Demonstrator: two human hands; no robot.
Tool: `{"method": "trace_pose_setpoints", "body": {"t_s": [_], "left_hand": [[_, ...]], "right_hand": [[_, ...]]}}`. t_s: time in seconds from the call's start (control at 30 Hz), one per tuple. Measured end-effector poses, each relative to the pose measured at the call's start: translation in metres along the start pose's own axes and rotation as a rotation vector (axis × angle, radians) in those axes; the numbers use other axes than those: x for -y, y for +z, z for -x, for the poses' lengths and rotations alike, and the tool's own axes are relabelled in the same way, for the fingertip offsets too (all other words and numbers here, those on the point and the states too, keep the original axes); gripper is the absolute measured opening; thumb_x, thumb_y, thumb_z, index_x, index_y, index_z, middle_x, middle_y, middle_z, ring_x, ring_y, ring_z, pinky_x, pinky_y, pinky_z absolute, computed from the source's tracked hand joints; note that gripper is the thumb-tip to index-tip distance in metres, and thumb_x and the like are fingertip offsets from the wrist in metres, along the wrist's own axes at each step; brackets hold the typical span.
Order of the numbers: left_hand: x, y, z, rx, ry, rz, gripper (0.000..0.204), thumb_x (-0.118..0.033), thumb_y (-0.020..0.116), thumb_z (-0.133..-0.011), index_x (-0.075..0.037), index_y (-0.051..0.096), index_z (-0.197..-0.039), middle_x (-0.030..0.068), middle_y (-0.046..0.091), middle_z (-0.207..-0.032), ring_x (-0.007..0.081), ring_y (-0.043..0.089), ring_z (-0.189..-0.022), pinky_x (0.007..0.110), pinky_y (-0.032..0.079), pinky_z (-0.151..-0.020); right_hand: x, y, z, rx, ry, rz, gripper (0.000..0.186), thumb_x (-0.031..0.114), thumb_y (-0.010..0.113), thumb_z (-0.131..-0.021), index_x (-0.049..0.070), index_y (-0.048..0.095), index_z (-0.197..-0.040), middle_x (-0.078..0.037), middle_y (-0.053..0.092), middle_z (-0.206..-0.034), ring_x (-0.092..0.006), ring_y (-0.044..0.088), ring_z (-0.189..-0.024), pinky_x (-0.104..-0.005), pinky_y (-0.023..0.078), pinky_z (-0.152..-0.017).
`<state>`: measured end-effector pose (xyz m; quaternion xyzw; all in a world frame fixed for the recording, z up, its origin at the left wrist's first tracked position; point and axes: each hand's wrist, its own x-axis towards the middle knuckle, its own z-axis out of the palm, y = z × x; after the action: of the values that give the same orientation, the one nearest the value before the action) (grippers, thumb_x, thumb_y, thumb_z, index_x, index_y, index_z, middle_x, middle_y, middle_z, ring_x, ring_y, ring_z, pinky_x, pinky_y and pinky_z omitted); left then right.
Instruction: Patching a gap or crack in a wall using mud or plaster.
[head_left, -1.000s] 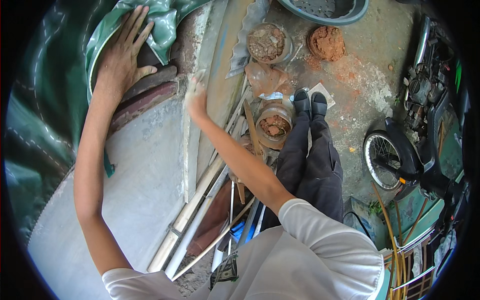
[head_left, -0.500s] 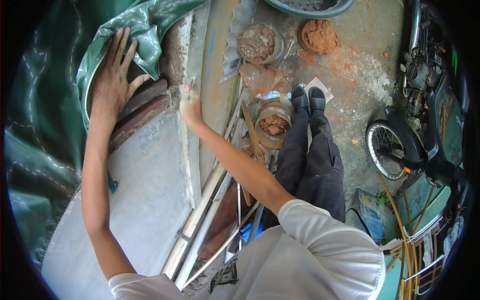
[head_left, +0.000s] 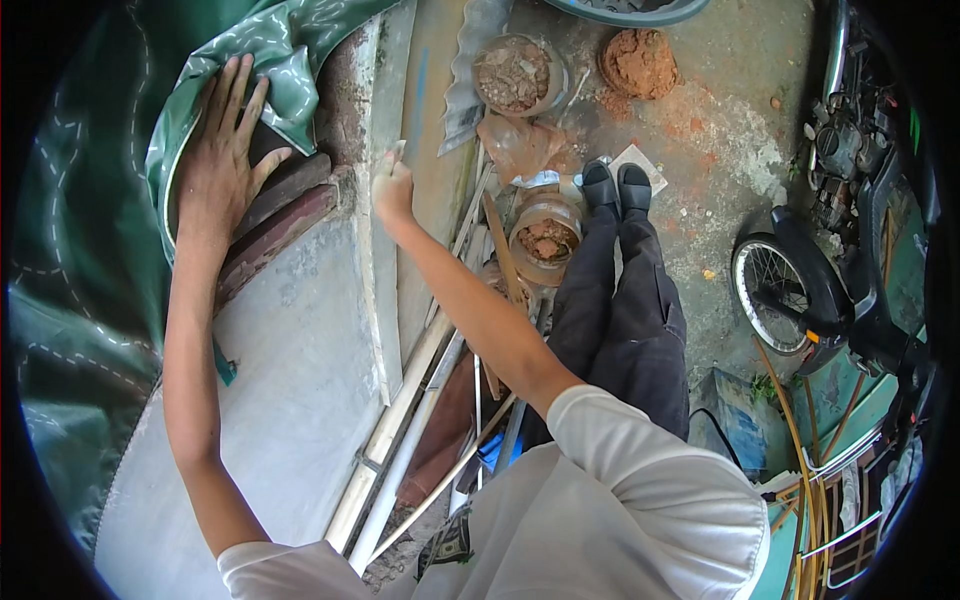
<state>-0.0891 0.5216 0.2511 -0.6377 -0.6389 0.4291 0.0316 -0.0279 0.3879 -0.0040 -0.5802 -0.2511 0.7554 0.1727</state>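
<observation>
My left hand [head_left: 218, 165] lies flat with fingers spread, palm down, at a folded edge of a green sheet [head_left: 265, 62] with white dashed lines. Stacked dark reddish slabs [head_left: 285, 205] show beside its thumb. Over the narrow pale ledge [head_left: 388, 290] to the right, my right hand [head_left: 393, 192] is closed. A small pale tip shows above its fingers; what it belongs to is hidden in the grip. A smooth grey surface [head_left: 300, 310] spreads between my forearms.
Right of the ledge lie long pipes [head_left: 395, 440] and wooden strips. Clear tubs with rubble [head_left: 515, 75] and reddish soil [head_left: 548, 240] stand near my feet, with a soil mound [head_left: 638, 65] beyond. A motorbike [head_left: 850, 260] stands on the right.
My right hand has shifted slightly to the right along the ledge, and the small pale tip above its fingers shows more. The left hand stays spread in the same place.
</observation>
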Motion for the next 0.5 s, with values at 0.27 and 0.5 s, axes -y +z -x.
{"method": "trace_pose_setpoints", "body": {"t_s": [0.27,0.5], "left_hand": [[0.0,0.001,-0.001,-0.026,-0.003,0.029,0.082,-0.052,0.058,-0.082,-0.008,0.034,-0.147,0.0063,0.021,-0.158,0.0225,0.016,-0.147,0.038,0.012,-0.122],[0.002,0.003,-0.003,-0.013,-0.007,0.02,0.081,-0.05,0.058,-0.082,-0.007,0.035,-0.146,0.0076,0.024,-0.157,0.0234,0.018,-0.146,0.038,0.013,-0.122]], "right_hand": [[0.002,0.012,-0.011,-0.101,-0.103,0.006,0.052,0.037,0.038,-0.103,-0.003,0.059,-0.079,-0.018,0.057,-0.062,-0.0289,0.052,-0.059,-0.0434,0.042,-0.06],[0.024,-0.003,-0.009,0.038,-0.084,0.049,0.058,0.041,0.033,-0.103,-0.003,0.052,-0.07,-0.02,0.052,-0.058,-0.0297,0.054,-0.056,-0.0479,0.04,-0.059]]}}
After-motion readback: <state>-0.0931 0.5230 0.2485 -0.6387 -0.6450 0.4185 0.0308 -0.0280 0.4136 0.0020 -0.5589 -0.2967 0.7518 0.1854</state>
